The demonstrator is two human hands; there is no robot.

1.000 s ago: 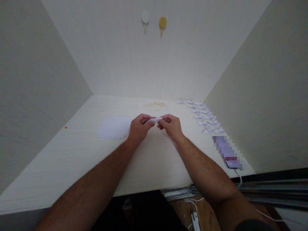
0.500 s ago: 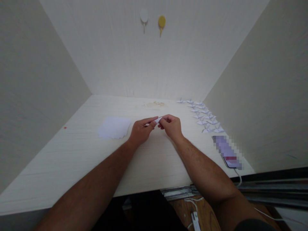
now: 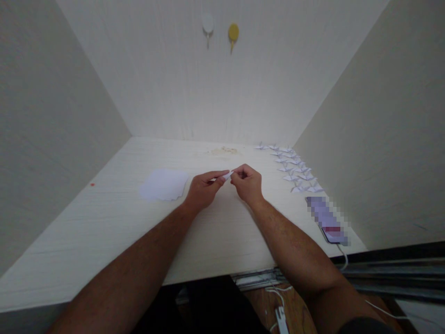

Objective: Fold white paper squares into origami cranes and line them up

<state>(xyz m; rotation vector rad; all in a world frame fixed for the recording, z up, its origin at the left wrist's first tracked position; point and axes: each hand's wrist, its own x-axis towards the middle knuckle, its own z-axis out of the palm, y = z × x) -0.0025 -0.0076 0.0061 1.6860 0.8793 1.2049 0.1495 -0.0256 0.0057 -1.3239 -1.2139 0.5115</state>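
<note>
A small folded piece of white paper (image 3: 227, 176) is held between my two hands above the middle of the table. My left hand (image 3: 205, 188) pinches its left end between thumb and fingers. At the other end, the curled fingers of my right hand (image 3: 247, 182) grip its pointed tip. Much of the paper is covered by fingers, so its full shape is hidden. Left of my left hand lies a stack of white paper sheets (image 3: 164, 184). To the right of my right hand, several folded paper cranes (image 3: 291, 177) stand in rows.
A phone (image 3: 326, 218) with a white cable (image 3: 344, 256) lies near the table's right edge. Walls enclose the table (image 3: 215, 241) on three sides. A white hook (image 3: 207, 24) and a yellow hook (image 3: 233, 32) hang on the back wall. Below is a power strip (image 3: 281, 320).
My right fingers have shifted slightly on the paper's tip, showing a little more of it. My left hand keeps nearly the same hold.
</note>
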